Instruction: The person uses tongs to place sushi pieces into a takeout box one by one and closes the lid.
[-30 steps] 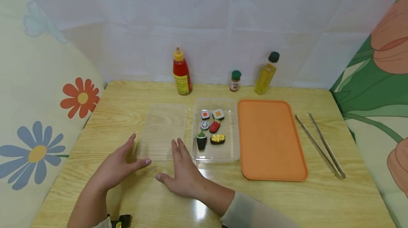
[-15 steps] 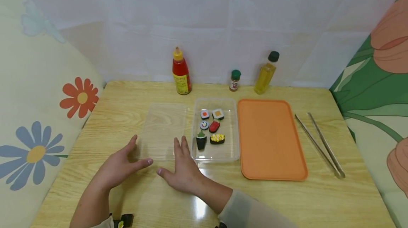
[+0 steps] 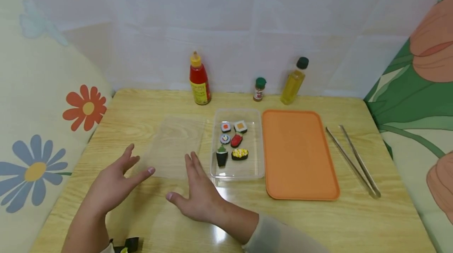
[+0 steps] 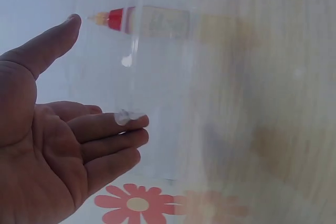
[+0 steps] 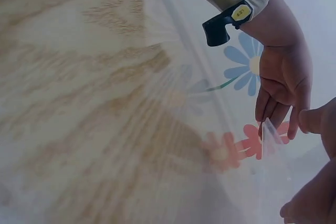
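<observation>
A clear plastic lid (image 3: 175, 143) lies left of the clear plastic box (image 3: 263, 143); its left side looks raised off the table. At that side is my left hand (image 3: 115, 184), thumb spread away from nearly straight fingers. In the left wrist view the fingertips of the left hand (image 4: 50, 150) touch a clear corner of the lid. My right hand (image 3: 205, 198) has its fingers extended by the lid's right front edge; whether they touch it cannot be told. Toy sushi pieces, among them a yellow-topped one (image 3: 240, 154) and a black cone (image 3: 221, 158), lie in the box.
An orange tray (image 3: 301, 154) sits right of the box, with metal tongs (image 3: 354, 162) beyond it. Along the back stand a red sauce bottle (image 3: 199, 80), a small green-capped jar (image 3: 259, 89) and an oil bottle (image 3: 294, 82).
My left hand has shifted left and slightly up, and the lid's left side has come along, its near left corner lifting. My right hand has moved slightly left.
</observation>
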Motion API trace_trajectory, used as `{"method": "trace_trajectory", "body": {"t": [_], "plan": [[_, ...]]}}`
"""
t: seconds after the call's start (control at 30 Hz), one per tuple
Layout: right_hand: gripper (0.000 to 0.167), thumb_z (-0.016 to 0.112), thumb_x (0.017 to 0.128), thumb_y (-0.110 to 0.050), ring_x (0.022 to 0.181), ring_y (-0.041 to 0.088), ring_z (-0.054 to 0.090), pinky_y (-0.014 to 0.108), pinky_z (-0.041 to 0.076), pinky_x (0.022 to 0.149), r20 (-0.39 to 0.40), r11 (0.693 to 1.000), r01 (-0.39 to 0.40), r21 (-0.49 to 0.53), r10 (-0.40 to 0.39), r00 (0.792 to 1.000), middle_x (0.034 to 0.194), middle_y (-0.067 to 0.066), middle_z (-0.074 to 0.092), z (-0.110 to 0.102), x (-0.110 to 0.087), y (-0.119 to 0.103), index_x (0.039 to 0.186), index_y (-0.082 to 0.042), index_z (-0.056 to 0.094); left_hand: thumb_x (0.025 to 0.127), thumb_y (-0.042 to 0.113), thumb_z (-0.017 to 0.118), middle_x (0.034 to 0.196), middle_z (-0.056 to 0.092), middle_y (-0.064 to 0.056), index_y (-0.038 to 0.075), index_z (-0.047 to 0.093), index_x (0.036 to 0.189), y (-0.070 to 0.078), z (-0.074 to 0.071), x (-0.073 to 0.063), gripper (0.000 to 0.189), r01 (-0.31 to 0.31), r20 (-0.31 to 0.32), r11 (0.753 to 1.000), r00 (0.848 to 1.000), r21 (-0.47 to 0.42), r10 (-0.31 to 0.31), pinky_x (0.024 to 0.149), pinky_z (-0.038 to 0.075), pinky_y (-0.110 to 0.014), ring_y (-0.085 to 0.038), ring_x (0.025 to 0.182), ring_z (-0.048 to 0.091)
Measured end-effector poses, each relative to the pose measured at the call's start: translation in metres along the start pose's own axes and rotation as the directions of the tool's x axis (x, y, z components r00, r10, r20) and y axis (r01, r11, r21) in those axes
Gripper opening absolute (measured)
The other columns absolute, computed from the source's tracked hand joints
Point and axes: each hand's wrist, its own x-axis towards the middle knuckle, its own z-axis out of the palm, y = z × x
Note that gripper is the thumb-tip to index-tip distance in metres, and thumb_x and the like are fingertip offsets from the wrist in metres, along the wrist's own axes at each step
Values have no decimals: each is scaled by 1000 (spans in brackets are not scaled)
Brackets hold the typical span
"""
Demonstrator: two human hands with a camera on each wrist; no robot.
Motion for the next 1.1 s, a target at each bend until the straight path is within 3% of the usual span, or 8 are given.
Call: {"method": "trace_trajectory", "body": {"t": [0.23, 0.3, 0.37, 0.47, 0.6, 0.8, 0.97, 1.1], "plan": [[95, 74, 95, -44, 155, 22, 24, 44, 32, 121, -73, 997, 81, 14, -79, 994, 172, 6, 18, -18, -3, -9, 165, -8, 23, 98, 60, 64, 157, 46, -21, 29, 2, 168, 6, -10, -13, 98, -63, -130, 996, 990, -57, 55, 93, 46, -70, -53, 141, 41], [88, 76, 95, -36, 156, 21, 24, 44, 31, 122, -125, 991, 127, 39, -121, 985, 171, 5, 25, -23, -2, -11, 163, -6, 30, 98, 55, 66, 155, 49, -18, 34, 5, 167, 8, -11, -17, 94, -91, -182, 993, 980, -69, 77, 93, 55, -50, -49, 140, 44], [80, 77, 95, -27, 155, 22, 27, 44, 32, 121, -196, 981, 185, 61, -170, 966, 167, 6, 33, -26, -2, -10, 160, -4, 37, 99, 52, 67, 153, 52, -15, 39, 7, 166, 8, -12, -20, 90, -118, -223, 990, 970, -76, 98, 86, 56, -26, -45, 139, 46], [66, 76, 95, -15, 151, 24, 37, 41, 35, 119, -314, 959, 274, 76, -238, 919, 160, 7, 45, -29, 0, -7, 153, -2, 47, 99, 47, 69, 151, 54, -13, 44, 11, 164, 9, -13, -23, 87, -146, -263, 985, 957, -91, 118, 73, 42, -3, -13, 139, 49], [46, 74, 95, -7, 141, 23, 52, 39, 40, 116, -431, 935, 342, 99, -270, 861, 144, 8, 63, -33, 2, -3, 140, 0, 63, 100, 42, 70, 154, 53, -6, 45, 16, 163, 12, -13, -26, 84, -177, -291, 975, 948, -137, 131, 77, 42, -1, 21, 124, 39], [21, 75, 95, -6, 119, 19, 68, 33, 52, 103, -535, 911, 404, 81, -303, 789, 117, 7, 76, -41, 8, 2, 116, -3, 78, 99, 30, 74, 153, 52, 11, 38, 28, 163, 20, -12, -29, 79, -244, -353, 949, 921, -198, 164, 82, 41, 1, 19, 131, 40], [15, 72, 98, -7, 109, 14, 72, 26, 57, 93, -585, 884, 465, 45, -354, 730, 113, 6, 77, -52, 11, 4, 111, -3, 78, 96, 16, 77, 144, 59, 18, 30, 42, 159, 27, -9, -28, 73, -322, -452, 921, 870, -219, 197, 84, 45, -2, 16, 128, 47], [15, 67, 101, -6, 99, 13, 73, 22, 59, 81, -607, 866, 498, 38, -376, 700, 111, 7, 77, -60, 12, 5, 111, -2, 78, 94, 7, 77, 137, 65, 17, 24, 53, 153, 32, -5, -25, 66, -380, -513, 894, 830, -236, 217, 88, 46, -5, 10, 128, 52]]}}
